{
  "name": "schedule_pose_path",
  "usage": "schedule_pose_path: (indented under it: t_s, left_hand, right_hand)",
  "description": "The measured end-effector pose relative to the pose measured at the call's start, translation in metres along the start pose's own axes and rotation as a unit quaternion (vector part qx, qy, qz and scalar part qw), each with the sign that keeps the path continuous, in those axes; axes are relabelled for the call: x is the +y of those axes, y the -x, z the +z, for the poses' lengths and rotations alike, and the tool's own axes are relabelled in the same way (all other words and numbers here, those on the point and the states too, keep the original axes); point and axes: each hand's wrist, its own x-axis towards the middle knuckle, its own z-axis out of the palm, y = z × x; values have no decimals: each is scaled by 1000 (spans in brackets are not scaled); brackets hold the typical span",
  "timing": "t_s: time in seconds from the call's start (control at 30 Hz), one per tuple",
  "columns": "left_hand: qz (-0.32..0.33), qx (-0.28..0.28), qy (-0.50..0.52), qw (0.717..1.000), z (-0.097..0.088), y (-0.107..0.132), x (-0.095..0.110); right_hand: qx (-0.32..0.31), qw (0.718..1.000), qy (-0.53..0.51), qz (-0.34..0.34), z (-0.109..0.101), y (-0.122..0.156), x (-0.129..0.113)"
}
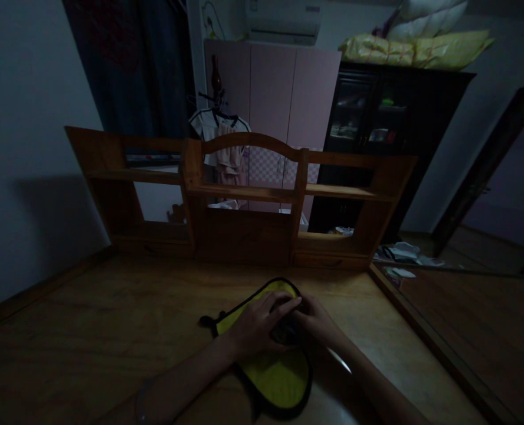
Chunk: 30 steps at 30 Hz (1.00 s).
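A yellow cloth piece with black edging (284,383) lies flat on the wooden desk, rounded at both ends, with a black tab at its left side. My left hand (259,321) curves over its middle, fingers bent around a small dark thing (284,330) that is too dim to name. From the right, my right hand (313,316) meets it, its fingers closed against the same dark thing and partly hidden behind the left fingers. Beneath my right forearm a bright, thin white streak (340,361) shows on the desk; whether it is an object or a reflection is unclear.
A wooden shelf unit (244,192) spans the back of the desk (111,330). Along the right runs a raised wooden edge (425,336), with papers and bags (406,254) beyond it. A wall (32,177) bounds the left side. The room is dim.
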Motion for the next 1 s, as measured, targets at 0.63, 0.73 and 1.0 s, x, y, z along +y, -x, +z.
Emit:
schedule_pose_path:
  t_s: [0.63, 0.73, 1.0]
  left_hand:
    - [-43, -40, -41, 997, 5, 1, -2]
    - [-47, -45, -39, 997, 5, 0, -1]
    - [-37, -61, -47, 996, 0, -5, 8]
  right_hand:
    - [-37, 956, 266, -118, -6, 10, -4]
    - [-33, 954, 276, -112, -9, 12, -11]
    - [-24, 946, 310, -95, -10, 15, -24]
